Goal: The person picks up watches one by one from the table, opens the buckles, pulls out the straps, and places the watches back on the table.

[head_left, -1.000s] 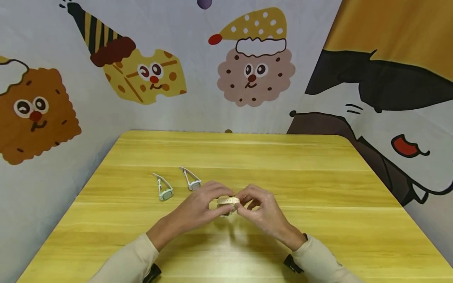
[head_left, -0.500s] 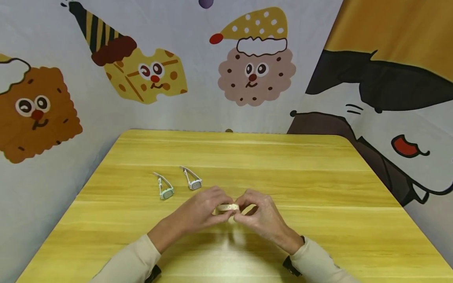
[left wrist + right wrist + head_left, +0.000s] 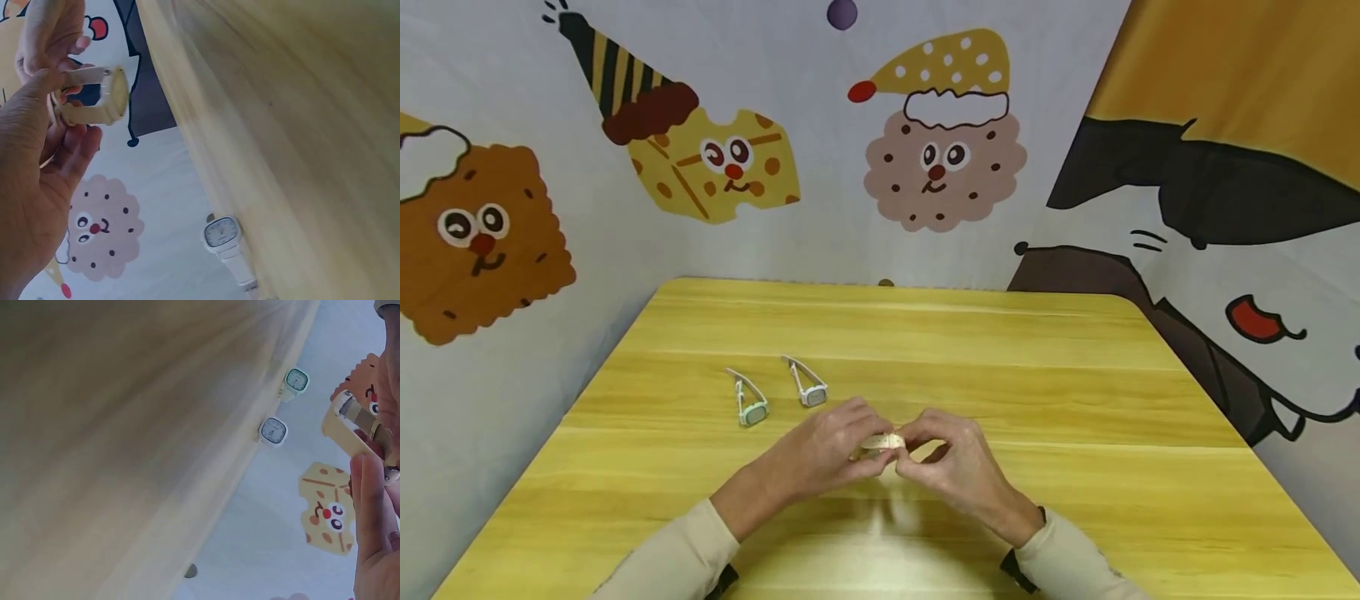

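A pale yellow wristwatch (image 3: 881, 442) is held up between both hands over the table, its strap bent into a loop. The left hand (image 3: 820, 446) grips one side of the strap between thumb and fingers. Across from it, the right hand (image 3: 951, 454) pinches the strap's end with thumb and fingertips. In the left wrist view the watch case (image 3: 117, 94) points away from the hands, and fingers cover the strap ends. The right wrist view shows the outer strap (image 3: 344, 434) beside the right fingertips; the buckle area is partly hidden by the hands.
Two more watches lie left of the hands on the wooden table (image 3: 1000, 358): a mint-green one (image 3: 753, 412) and a white one (image 3: 813, 396). Both have looped straps. A cartoon-printed cloth (image 3: 827, 233) hangs behind the table's far edge.
Both hands have come down slightly toward the person. The watch has tilted, so its case no longer shows under the strap in the head view. Both hands still hold it.
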Demonstrator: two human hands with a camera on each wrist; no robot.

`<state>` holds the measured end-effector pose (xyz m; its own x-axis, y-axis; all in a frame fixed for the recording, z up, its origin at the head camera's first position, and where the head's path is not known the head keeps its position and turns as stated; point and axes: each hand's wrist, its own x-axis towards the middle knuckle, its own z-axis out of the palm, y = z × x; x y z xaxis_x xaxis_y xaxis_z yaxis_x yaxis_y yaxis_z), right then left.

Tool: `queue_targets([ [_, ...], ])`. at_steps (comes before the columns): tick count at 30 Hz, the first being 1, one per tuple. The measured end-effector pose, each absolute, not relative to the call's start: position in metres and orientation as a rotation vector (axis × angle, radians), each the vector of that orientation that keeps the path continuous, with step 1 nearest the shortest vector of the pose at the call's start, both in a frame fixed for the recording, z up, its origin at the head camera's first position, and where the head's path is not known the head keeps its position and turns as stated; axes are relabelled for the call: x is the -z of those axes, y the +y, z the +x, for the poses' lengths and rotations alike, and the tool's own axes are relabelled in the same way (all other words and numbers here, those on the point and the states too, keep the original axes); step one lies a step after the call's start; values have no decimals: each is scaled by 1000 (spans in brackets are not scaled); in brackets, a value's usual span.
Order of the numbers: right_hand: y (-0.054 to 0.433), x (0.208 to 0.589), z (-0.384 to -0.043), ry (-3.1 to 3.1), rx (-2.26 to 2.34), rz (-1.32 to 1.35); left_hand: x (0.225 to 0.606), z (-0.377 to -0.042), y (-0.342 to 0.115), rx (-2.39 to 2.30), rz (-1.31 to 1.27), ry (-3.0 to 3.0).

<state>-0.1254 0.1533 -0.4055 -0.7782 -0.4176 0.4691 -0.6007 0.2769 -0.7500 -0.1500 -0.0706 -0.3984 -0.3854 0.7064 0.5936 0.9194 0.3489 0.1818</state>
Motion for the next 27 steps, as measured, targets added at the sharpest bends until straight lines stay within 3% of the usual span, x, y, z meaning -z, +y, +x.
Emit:
queue_targets([
  [12, 158, 391, -131, -2668, -1354, 987, 403, -145, -72, 820, -1427, -2373],
  [27, 156, 392, -128, -2601, -1671, 907, 399, -149, -77, 1073, -1465, -2432],
])
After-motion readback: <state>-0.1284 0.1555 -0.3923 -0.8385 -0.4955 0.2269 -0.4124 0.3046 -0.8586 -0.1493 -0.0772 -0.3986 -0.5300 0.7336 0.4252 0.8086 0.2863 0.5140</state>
